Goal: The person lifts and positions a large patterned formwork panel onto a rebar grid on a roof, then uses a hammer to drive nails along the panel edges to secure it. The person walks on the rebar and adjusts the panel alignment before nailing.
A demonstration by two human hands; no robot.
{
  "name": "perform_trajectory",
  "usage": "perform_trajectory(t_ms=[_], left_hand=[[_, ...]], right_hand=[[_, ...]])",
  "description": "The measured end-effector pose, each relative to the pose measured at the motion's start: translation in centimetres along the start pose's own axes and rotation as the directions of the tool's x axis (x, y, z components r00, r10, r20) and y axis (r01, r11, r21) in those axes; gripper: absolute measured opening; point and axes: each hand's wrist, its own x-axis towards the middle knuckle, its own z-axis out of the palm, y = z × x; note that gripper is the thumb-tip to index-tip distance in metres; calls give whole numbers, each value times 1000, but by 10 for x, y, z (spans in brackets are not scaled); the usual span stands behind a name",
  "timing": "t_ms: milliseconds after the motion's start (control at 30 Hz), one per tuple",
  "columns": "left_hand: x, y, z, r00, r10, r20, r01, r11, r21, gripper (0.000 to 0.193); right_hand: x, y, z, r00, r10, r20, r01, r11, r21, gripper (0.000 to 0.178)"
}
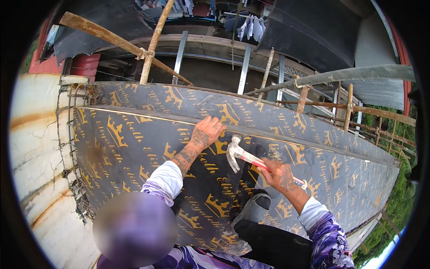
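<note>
My right hand (278,174) is wrapped round the handle of a claw hammer (245,156). The hammer has a worn pale metal head and a red and white handle. Its head is raised over the dark panel, close to my left hand (207,131). The fingers of my left hand curl over the upper edge of a dark plywood panel (125,163) printed with gold crowns and lettering. Whether anything small is pinched under those fingers is hidden. Along that edge runs a narrow ledge (304,145), with a second printed panel (188,99) beyond it.
My dark shoe (253,208) is planted on the near panel. At left stands a cracked, rust-stained concrete wall (38,130) with exposed rebar (71,116). Scaffold poles (154,42) and a grey pipe (354,74) cross the far side, before hanging laundry (253,28). Greenery lies at lower right.
</note>
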Motion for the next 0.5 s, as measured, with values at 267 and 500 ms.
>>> perform_trajectory(t_ms=[267,500], left_hand=[[-69,-168,-130,981,-176,-83,185,976,119,23],[-156,-332,-222,744,-457,-487,603,774,194,22]], right_hand=[[57,-82,-10,994,106,18,-107,994,34,30],[232,-280,44,980,-199,26,196,977,84,30]])
